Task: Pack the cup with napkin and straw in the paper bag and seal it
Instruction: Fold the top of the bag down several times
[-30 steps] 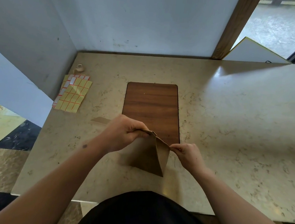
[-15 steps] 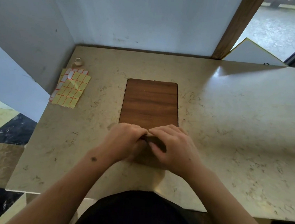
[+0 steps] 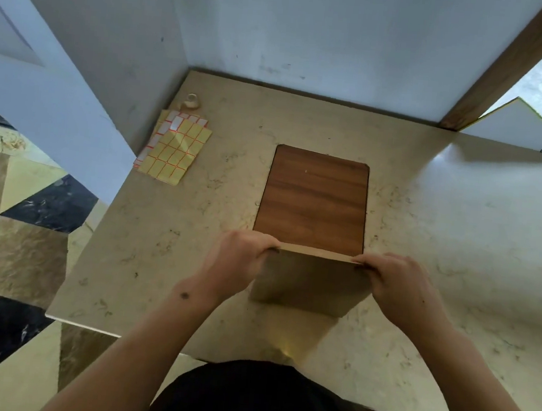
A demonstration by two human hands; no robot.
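A brown paper bag (image 3: pixel 309 280) stands upright on the marble counter (image 3: pixel 455 254), just in front of the wooden board (image 3: pixel 312 202). Its top edge is folded flat into a straight crease. My left hand (image 3: pixel 241 261) pinches the left end of that folded top. At the right end, my right hand (image 3: pixel 400 282) pinches the fold the same way. The cup, napkin and straw are not visible; the closed bag hides whatever is inside.
Yellow sticker sheets (image 3: pixel 173 147) with red grid lines lie at the counter's far left, next to a small tape roll (image 3: pixel 191 101). White walls close the back and left. A wooden post (image 3: pixel 504 68) rises at the back right. The counter's left edge drops to a tiled floor.
The hands were together pressing the bag's top at its middle; they have slid apart to its two ends, and the top now shows as a flat, straight fold.
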